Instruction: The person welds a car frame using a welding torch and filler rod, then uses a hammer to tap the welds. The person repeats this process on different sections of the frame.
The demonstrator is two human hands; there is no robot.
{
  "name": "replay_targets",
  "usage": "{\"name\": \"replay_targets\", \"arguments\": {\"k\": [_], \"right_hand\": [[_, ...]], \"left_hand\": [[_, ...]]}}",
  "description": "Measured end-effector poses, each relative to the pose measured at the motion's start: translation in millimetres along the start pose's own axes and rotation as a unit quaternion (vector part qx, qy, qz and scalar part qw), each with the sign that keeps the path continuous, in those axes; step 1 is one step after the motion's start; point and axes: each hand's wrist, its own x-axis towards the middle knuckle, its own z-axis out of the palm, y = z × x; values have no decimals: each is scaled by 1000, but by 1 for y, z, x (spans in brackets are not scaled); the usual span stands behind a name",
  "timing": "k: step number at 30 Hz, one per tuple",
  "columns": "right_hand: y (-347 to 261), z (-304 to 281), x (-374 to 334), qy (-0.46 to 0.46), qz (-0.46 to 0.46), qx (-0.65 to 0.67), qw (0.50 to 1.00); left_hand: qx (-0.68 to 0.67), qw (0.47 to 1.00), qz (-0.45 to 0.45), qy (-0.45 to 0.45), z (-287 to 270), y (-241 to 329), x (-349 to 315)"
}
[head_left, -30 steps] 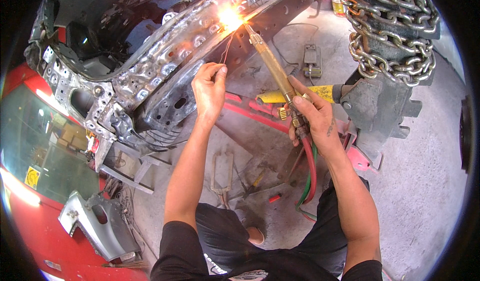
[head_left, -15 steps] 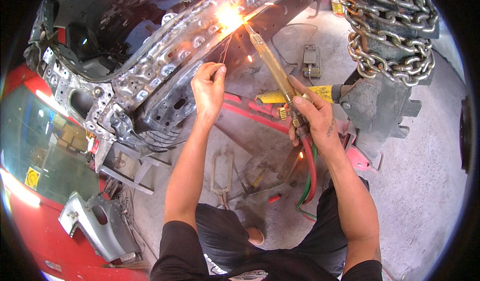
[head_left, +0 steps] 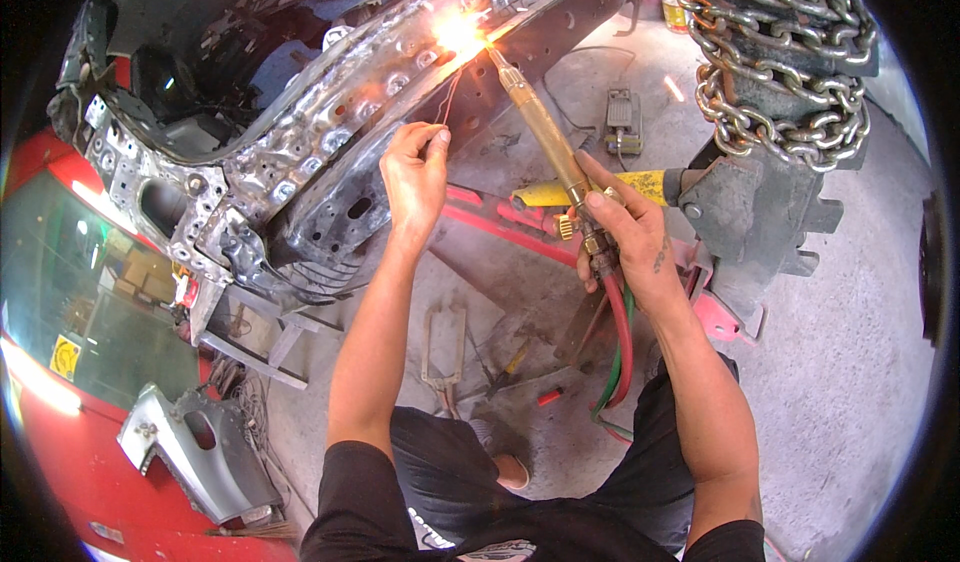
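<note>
My right hand (head_left: pixel 628 227) is wrapped round a brass gas torch (head_left: pixel 545 127), near its valve knobs. A red hose and a green hose (head_left: pixel 622 347) run down from the torch's lower end. Its tip points up and left into a bright glow on the upper edge of a bare metal car body rail (head_left: pixel 335 142). Between thumb and fingers, my left hand (head_left: pixel 416 172) pinches a thin, bent filler wire (head_left: pixel 450 97). The wire's far end reaches up to the glow, where the glare hides its tip and the metal under it.
Heavy chains (head_left: pixel 785 62) wrap a dark post at the upper right, beside a yellow cylinder (head_left: pixel 590 190). A foot pedal (head_left: pixel 623 122) lies on the floor. At left stand a red car (head_left: pixel 60 492) and a loose silver fender panel (head_left: pixel 205 452). A red beam (head_left: pixel 510 227) crosses below the rail.
Both hands hold nearly the same place, torch and wire still at the glow. Flying sparks have shifted; one now shows farther right, near the chains.
</note>
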Motion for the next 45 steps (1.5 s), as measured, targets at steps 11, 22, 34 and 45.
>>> {"name": "replay_targets", "arguments": {"k": [11,22,34,45], "right_hand": [[1,0,0,4,3,3,1000],[-1,1,0,0,4,16,1000],[3,-1,1,10,6,0,1000],[2,0,1,6,3,8,1000]], "left_hand": [[-6,1000,-7,-9,1,-3,0],[12,1000,-7,-15,1,-2,2],[4,1000,-4,-11,3,-6,2],[-8,1000,-11,-13,4,-5,2]]}}
